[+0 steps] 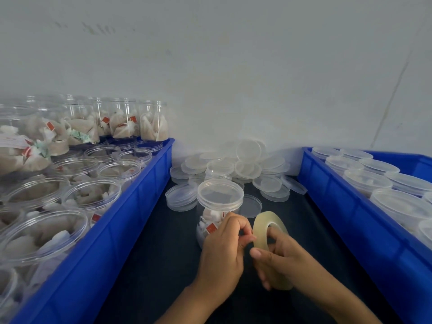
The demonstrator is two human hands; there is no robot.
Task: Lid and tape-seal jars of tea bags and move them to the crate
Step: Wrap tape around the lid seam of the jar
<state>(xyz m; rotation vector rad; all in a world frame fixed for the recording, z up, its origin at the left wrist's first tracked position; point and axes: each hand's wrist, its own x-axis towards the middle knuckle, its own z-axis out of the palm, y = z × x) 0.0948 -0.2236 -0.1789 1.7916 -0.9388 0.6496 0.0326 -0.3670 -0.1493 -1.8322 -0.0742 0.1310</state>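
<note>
A clear jar of tea bags (211, 220) stands on the dark table with a clear lid (220, 193) on top. Just in front of it, my right hand (282, 256) grips a roll of clear tape (265, 226), fingers through its core and thumb on the outer face. My left hand (222, 249) pinches at the roll's edge with thumb and forefinger, partly hiding the jar's lower right side. The blue crate on the right (350, 220) holds several lidded jars. The blue crate on the left (131, 206) holds several open jars of tea bags.
A heap of loose clear lids (247, 164) lies behind the jar against the white wall. Two more lids (182, 197) sit on the table beside the jar. The dark tabletop (163, 253) runs as a lane between the two crates.
</note>
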